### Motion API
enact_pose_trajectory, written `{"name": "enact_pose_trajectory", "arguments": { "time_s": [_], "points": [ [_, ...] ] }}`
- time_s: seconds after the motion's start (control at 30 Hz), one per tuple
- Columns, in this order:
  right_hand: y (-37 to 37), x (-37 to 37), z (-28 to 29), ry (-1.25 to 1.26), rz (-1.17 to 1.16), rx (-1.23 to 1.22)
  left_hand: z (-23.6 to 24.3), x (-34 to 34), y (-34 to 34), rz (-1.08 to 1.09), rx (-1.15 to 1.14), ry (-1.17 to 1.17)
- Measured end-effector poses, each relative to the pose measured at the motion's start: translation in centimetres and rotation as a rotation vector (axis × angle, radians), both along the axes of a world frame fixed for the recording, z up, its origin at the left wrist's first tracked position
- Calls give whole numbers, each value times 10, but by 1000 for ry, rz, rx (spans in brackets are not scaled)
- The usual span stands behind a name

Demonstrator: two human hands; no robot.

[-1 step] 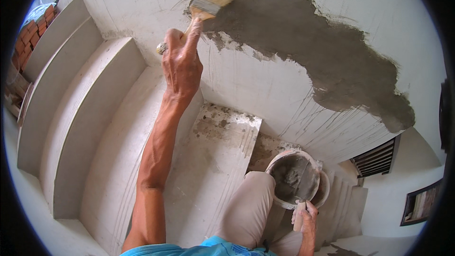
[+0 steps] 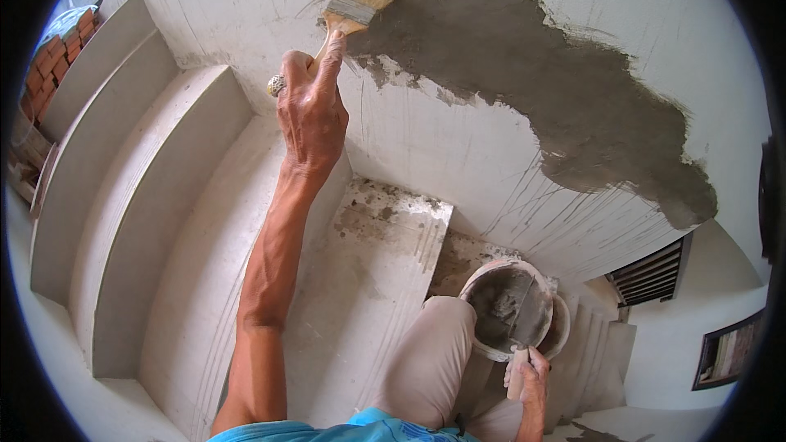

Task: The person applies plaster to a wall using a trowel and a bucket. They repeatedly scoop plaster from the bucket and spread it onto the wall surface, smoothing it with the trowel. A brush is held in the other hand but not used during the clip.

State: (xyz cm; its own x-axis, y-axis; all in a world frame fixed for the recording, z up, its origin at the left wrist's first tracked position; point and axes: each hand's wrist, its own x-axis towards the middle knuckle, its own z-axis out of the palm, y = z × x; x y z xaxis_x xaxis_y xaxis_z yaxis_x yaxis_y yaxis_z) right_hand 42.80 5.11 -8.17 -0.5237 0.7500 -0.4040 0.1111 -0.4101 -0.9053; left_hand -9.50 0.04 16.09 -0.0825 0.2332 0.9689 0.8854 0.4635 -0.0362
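My left hand is closed round the handle of a wide, pale-bristled paintbrush. Its bristles touch the wall at the upper left end of a patch of wet grey mortar. A ring sits on one finger of that hand. Low on the right, my right hand grips the wooden handle of a trowel, whose flat blade lies over the mouth of a round bucket. Inside the bucket is more grey mortar. Part of its contents is hidden by the blade.
Curved concrete steps rise on the left, and a mortar-spattered step lies below the wall. A second container stands behind the bucket. Red bricks are stacked at the far left. Dark slatted vent sits low on the right.
The paintbrush and my left hand have shifted slightly to the left along the wall. My right hand and the trowel look unmoved.
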Motion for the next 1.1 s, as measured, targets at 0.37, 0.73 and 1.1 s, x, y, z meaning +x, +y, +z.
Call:
{"name": "enact_pose_trajectory", "arguments": {
  "time_s": [0.37, 0.73, 1.1],
  "points": [
    [1, -7, 5, -5, 20, 0, 3, 8, 18, -69, -3, -54],
    [3, -10, 8, -9, 31, 9, 11, 9, 13, -91, 59, 8],
    [5, -4, 3, -14, 18, 16, 7, -7, -7, 28, 122, -46]
  ]
}}
